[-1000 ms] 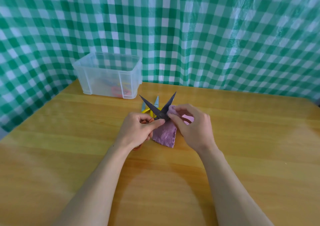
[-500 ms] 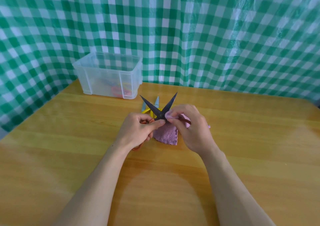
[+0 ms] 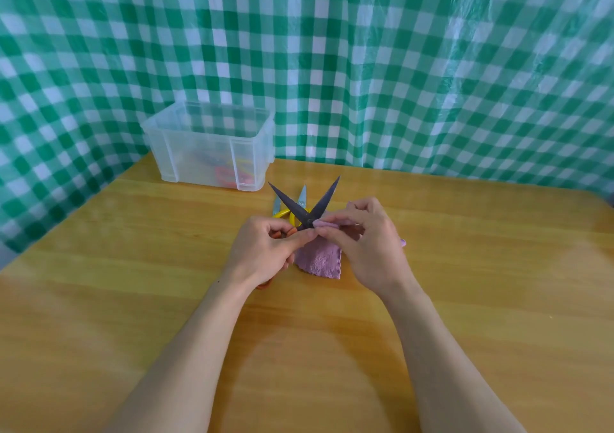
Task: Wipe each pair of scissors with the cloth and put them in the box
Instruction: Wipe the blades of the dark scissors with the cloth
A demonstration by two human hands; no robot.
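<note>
My left hand (image 3: pixel 265 253) grips the orange handles of a pair of dark-bladed scissors (image 3: pixel 292 205), whose blades are spread wide in a V above the table. A purple cloth (image 3: pixel 320 259) is pinched in my right hand (image 3: pixel 365 243) and pressed against the right blade near the pivot; the rest of the cloth hangs down to the table. Behind the blades lies a yellow-handled pair of scissors (image 3: pixel 282 212), partly hidden. The clear plastic box (image 3: pixel 199 140) stands at the back left with red and yellow scissors inside.
The wooden table (image 3: pixel 465 283) stretches out around my arms. A green and white checked sheet (image 3: pixel 365 66) hangs behind the table and wraps round its left side, close to the box.
My right hand has slid the cloth down the right blade toward the pivot. The left hand and the scissors have stayed almost still.
</note>
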